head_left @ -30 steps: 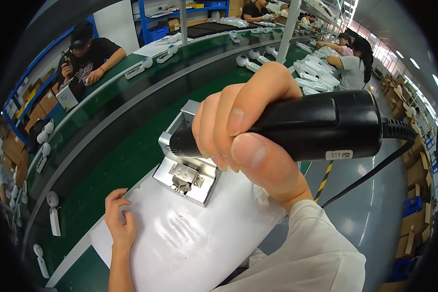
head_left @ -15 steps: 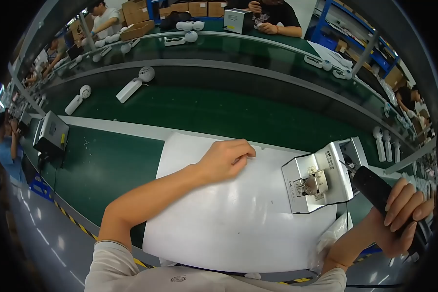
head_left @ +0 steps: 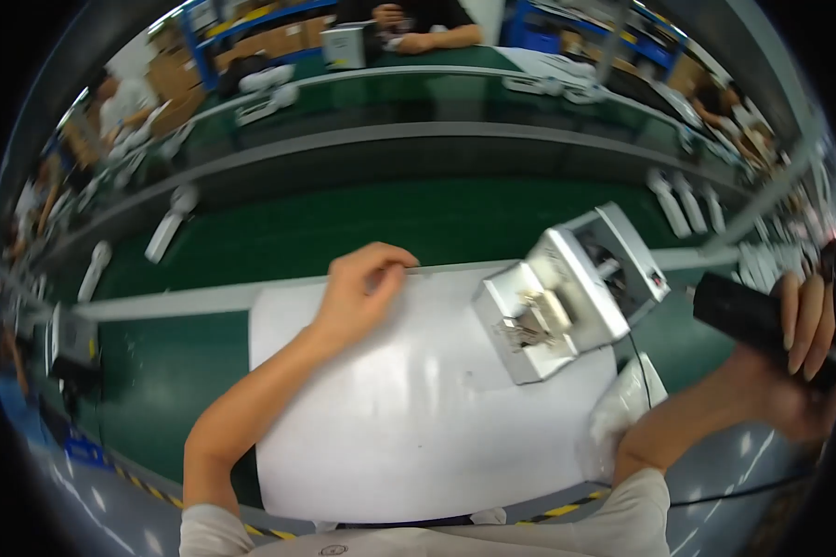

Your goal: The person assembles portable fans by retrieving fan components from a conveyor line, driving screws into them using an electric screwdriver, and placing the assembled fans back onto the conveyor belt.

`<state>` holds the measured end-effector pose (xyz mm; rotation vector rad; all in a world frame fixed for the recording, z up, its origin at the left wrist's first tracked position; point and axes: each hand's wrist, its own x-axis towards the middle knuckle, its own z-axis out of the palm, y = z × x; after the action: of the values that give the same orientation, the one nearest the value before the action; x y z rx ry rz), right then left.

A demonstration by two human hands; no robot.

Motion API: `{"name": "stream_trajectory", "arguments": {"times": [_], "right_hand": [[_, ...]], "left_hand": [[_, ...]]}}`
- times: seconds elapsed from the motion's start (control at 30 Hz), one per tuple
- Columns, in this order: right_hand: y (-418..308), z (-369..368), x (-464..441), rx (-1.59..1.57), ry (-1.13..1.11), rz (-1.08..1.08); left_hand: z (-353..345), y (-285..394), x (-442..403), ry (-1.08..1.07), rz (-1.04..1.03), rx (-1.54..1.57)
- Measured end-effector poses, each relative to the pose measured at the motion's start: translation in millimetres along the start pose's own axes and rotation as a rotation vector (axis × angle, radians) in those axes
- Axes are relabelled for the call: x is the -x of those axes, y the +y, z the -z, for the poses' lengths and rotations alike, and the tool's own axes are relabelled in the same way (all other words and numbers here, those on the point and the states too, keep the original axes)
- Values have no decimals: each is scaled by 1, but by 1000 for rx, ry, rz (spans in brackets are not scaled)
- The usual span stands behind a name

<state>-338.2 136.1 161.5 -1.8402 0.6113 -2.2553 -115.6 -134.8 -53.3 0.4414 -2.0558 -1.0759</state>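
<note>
My right hand (head_left: 790, 348), at the far right, is wrapped round a black electric screwdriver (head_left: 738, 306) whose tip points left. A gap separates that tip from the silver metal screw feeder (head_left: 571, 288), which has a metal fixture on its low front ledge and an open side showing dark parts. My left hand (head_left: 367, 288) lies near the far edge of a white sheet (head_left: 390, 408), fingers curled in, with nothing seen in them. The feeder stands at the sheet's right side. Motion blurs my right hand slightly.
Beyond the sheet runs a green conveyor belt (head_left: 344, 209) carrying white handheld fans (head_left: 167, 232). A clear plastic bag (head_left: 622, 404) and a black cord lie right of the sheet. Another silver box (head_left: 72, 343) stands at left. A co-worker (head_left: 427, 28) sits across the line.
The camera view has turned and shifted. My right hand has drawn the screwdriver away from the feeder, toward the right. My left hand keeps its curled pose on the sheet.
</note>
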Motion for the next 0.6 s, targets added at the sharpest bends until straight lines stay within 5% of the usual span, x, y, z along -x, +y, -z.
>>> {"name": "stream_trajectory", "arguments": {"times": [0.33, 0.6], "right_hand": [[-78, 61, 18, 206, 206, 259], [-88, 67, 32, 481, 373, 544]], "left_hand": [[-116, 9, -172, -502, 458, 453], [-265, -2, -257, -870, 326, 606]]}}
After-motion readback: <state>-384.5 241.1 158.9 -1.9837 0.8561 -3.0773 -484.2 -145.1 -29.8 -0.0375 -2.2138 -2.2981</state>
